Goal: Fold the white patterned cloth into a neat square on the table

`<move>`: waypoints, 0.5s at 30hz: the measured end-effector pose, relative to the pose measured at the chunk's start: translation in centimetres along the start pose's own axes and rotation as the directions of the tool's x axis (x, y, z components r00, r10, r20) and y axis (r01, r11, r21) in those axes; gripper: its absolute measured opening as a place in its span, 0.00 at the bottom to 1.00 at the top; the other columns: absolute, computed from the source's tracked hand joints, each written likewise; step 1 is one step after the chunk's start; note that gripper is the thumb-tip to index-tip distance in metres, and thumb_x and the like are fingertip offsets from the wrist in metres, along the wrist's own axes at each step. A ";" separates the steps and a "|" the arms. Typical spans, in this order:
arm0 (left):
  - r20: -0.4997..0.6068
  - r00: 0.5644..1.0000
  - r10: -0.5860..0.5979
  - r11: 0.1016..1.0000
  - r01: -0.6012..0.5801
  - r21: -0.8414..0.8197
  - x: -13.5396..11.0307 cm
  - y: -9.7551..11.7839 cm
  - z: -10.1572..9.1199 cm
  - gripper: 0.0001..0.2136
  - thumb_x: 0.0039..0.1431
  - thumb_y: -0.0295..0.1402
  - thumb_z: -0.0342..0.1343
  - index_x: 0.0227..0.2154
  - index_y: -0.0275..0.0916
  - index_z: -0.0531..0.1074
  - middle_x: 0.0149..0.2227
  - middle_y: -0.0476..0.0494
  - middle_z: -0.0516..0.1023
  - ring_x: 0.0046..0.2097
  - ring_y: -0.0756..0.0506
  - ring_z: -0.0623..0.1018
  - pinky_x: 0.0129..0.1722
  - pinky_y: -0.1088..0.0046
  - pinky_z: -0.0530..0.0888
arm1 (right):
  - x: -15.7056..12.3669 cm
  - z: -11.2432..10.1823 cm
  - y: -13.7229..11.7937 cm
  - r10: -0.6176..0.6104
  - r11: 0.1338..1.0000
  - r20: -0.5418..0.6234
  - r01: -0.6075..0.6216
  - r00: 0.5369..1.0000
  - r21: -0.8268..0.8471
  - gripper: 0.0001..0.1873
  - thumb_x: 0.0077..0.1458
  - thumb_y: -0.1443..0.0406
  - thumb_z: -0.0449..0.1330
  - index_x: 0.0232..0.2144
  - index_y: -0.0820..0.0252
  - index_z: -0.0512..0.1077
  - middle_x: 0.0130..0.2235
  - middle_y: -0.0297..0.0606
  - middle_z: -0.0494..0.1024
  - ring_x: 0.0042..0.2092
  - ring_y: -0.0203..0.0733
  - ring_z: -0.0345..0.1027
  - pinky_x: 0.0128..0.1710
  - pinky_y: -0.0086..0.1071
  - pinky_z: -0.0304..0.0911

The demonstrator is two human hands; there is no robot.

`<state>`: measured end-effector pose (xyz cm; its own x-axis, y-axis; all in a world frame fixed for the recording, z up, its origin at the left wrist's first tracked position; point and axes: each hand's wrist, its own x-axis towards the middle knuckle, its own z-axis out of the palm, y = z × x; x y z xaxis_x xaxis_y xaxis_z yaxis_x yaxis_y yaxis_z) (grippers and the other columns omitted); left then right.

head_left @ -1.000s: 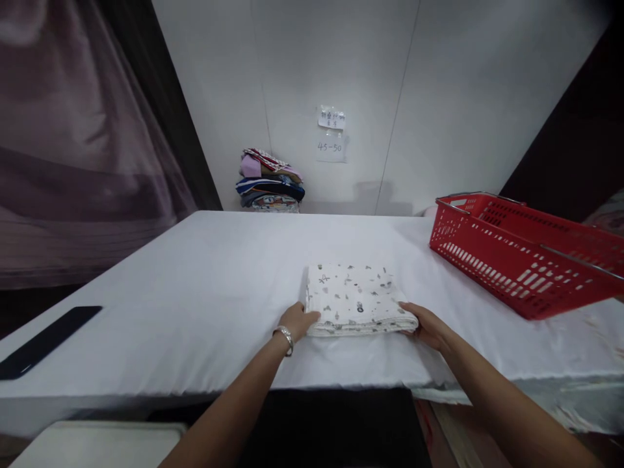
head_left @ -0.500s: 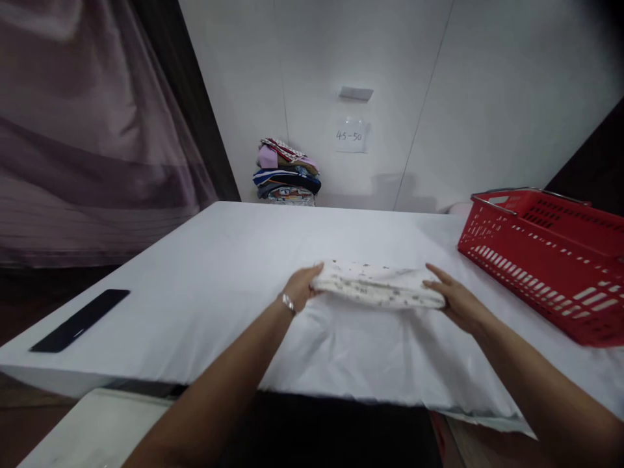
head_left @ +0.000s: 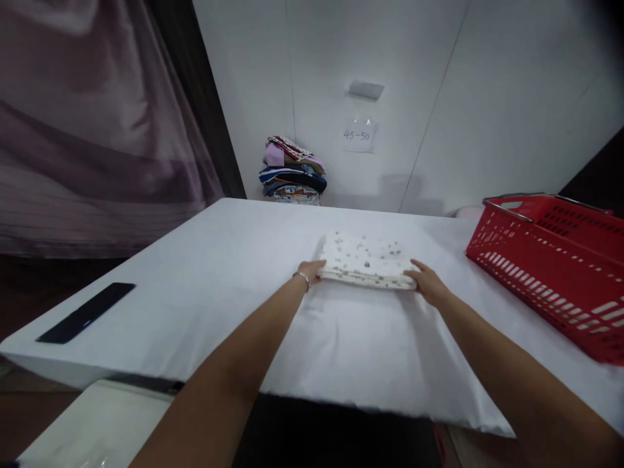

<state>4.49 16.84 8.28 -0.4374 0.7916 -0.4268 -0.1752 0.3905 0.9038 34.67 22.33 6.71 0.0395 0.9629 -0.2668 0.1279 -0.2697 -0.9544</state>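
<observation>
A folded white cloth with small dark printed motifs [head_left: 363, 257] lies at the middle of the white-covered table [head_left: 234, 260]. At its left near corner my left hand [head_left: 312, 268], with a silver bracelet on the wrist, grips the edge, thumb on top. My right hand [head_left: 425, 281] pinches the right near corner the same way, the other fingers partly hidden beneath the layers. What kind of garment or linen the cloth is, I cannot tell.
A red plastic basket [head_left: 550, 273] with metal handles stands at the right. A dark flat panel [head_left: 88, 313] lies at the left edge. Behind the table rises a stack of folded clothes [head_left: 292, 172], against a wall with a paper label [head_left: 359, 136] reading 45-50. A purple curtain [head_left: 88, 130] hangs left.
Both hands have moved the cloth farther away from me and lowered it; its broad top face now shows flatter. The view has shifted slightly.
</observation>
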 end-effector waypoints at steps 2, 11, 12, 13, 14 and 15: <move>-0.022 0.999 -0.039 0.996 0.040 0.075 0.2 -2.7 -0.1 0.11 0.47 0.33 0.62 0.29 0.32 0.68 0.28 0.39 0.76 0.32 0.44 0.77 0.27 0.71 0.74 | 0.0 0.7 2.3 0.028 0.995 -0.069 -0.034 0.997 -0.093 0.33 0.41 0.68 0.62 0.53 0.61 0.65 0.35 0.40 0.77 0.29 0.38 0.69 0.22 0.27 0.63; -0.073 0.978 0.194 0.836 -0.126 0.535 -0.2 -4.0 -1.3 0.15 0.47 0.40 0.60 0.34 0.39 0.63 0.40 0.40 0.73 0.43 0.41 0.73 0.39 0.68 0.69 | 0.2 -0.7 4.6 -0.259 0.854 -0.052 0.204 0.964 -0.478 0.33 0.47 0.56 0.58 0.55 0.60 0.63 0.47 0.45 0.71 0.39 0.45 0.68 0.35 0.36 0.66; -0.057 0.966 0.252 0.766 -0.163 0.622 -0.3 -4.2 -1.4 0.15 0.48 0.41 0.59 0.35 0.39 0.63 0.40 0.40 0.73 0.44 0.41 0.73 0.40 0.68 0.68 | 0.1 -0.9 4.8 -0.365 0.785 -0.025 0.293 0.931 -0.546 0.31 0.49 0.56 0.56 0.55 0.61 0.63 0.49 0.46 0.70 0.43 0.47 0.67 0.40 0.39 0.65; -0.035 0.949 0.314 0.690 -0.202 0.695 -0.5 -4.4 -1.5 0.16 0.50 0.42 0.57 0.37 0.39 0.63 0.42 0.40 0.72 0.44 0.42 0.73 0.41 0.68 0.68 | -0.1 -1.0 5.0 -0.475 0.702 0.008 0.385 0.880 -0.599 0.28 0.51 0.57 0.54 0.53 0.61 0.65 0.51 0.46 0.68 0.47 0.48 0.65 0.45 0.41 0.62; -0.005 0.926 0.378 0.618 -0.249 0.746 -0.6 -4.6 -1.6 0.16 0.51 0.42 0.56 0.38 0.39 0.63 0.44 0.40 0.71 0.45 0.42 0.72 0.43 0.68 0.67 | -0.4 -1.0 5.1 -0.574 0.613 0.056 0.474 0.817 -0.632 0.25 0.52 0.57 0.52 0.51 0.61 0.66 0.52 0.46 0.68 0.50 0.49 0.62 0.49 0.43 0.59; 0.033 0.893 0.448 0.557 -0.308 0.771 -0.7 -4.8 -1.6 0.16 0.52 0.41 0.55 0.40 0.39 0.64 0.46 0.39 0.70 0.47 0.42 0.71 0.44 0.68 0.66 | -0.8 -1.0 5.1 -0.650 0.527 0.115 0.554 0.752 -0.645 0.23 0.54 0.58 0.51 0.49 0.60 0.68 0.52 0.45 0.68 0.52 0.49 0.60 0.51 0.44 0.57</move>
<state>4.21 13.61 4.28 -0.4403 0.8976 0.0227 0.7174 0.3365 0.6100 36.25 20.22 2.13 -0.1671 0.8993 0.4042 0.7282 0.3889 -0.5643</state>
